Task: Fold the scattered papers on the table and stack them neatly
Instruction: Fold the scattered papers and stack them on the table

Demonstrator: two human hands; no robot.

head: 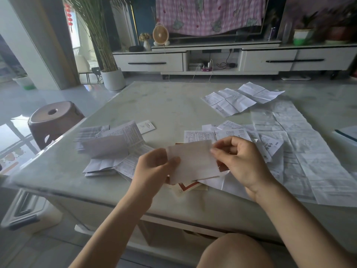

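Left hand (154, 167) and right hand (239, 161) pinch a folded paper (195, 161), half-hiding a red-edged sheet (188, 188).

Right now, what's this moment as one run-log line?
step: folding | left hand: holds small white paper sheet | right hand: pinches same sheet | rest: creased white sheets on pale table

both forearms bare, entering from the lower edge and converging toward mid-frame. left grip (154, 167): back of hand toward the camera, thumb (173, 161) laid on the near face of a folded sheet (193, 161), fingers hidden behind it. right grip (237, 163): fingers curled, fingertips (214, 151) pinching the sheet's right edge. both wrists roughly straight. one bare knee (231, 252) visible lower right.
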